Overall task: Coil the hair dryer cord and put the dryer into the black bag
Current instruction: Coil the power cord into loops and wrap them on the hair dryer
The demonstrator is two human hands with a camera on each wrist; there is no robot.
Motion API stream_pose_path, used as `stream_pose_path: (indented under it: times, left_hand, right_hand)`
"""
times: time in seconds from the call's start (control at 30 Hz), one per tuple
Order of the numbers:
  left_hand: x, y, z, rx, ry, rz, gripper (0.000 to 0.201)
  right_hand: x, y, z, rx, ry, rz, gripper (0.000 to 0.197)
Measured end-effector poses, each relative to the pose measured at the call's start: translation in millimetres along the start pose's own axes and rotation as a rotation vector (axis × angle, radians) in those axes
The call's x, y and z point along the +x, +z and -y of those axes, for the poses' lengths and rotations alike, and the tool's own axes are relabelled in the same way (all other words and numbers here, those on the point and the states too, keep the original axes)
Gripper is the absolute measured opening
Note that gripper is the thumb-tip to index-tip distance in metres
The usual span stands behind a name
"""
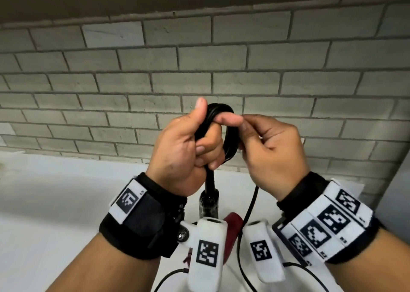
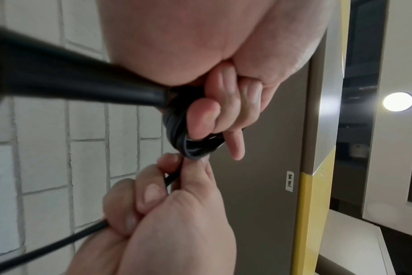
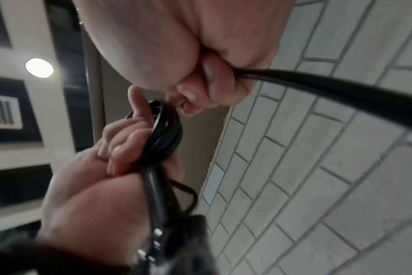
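My left hand (image 1: 206, 136) grips a small coil of black cord (image 1: 230, 136), held up in front of the brick wall. The index finger hooks over the coil's top and the thumb points up. My right hand (image 1: 266, 140) pinches the loose cord right beside the coil, and the free cord (image 1: 250, 207) hangs down from it. The dryer hangs below my left fist by its black strain relief (image 1: 209, 180); its dark red body (image 1: 231, 225) shows between the wrist cameras. In the left wrist view, fingers (image 2: 214, 115) curl round the coil (image 2: 176, 130). The black bag is out of sight.
A grey brick wall (image 1: 199, 69) stands close ahead. Below it lies a white countertop (image 1: 55, 203). In the left wrist view a brown column with a yellow edge (image 2: 310, 204) rises at the right.
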State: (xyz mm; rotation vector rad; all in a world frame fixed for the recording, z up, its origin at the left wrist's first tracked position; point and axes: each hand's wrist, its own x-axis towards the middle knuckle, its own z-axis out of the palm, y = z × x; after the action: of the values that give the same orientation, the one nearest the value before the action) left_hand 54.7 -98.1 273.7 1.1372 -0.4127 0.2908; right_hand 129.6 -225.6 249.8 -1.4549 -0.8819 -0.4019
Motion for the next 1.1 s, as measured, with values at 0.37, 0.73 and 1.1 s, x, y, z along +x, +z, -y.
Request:
stream_pose_path:
  times: [0.37, 0.73, 1.1]
  left_hand:
    - [14.5, -3.6, 12.0, 0.008, 0.091, -0.176, 0.05]
    - [25.0, -10.3, 70.0, 0.482, 0.2, -0.333, 0.033]
    - [24.7, -48.8, 119.1, 1.231, 0.131, -0.016, 0.046]
  right_hand:
    - [-30.3, -2.6, -18.3, -0.242, 0.189, 0.397, 0.02]
    - [-45.4, 0.2, -30.6, -0.012, 0.578, 0.369, 0.026]
    - [-25.6, -38.7, -32.7, -0.076, 0.804, 0.521, 0.022]
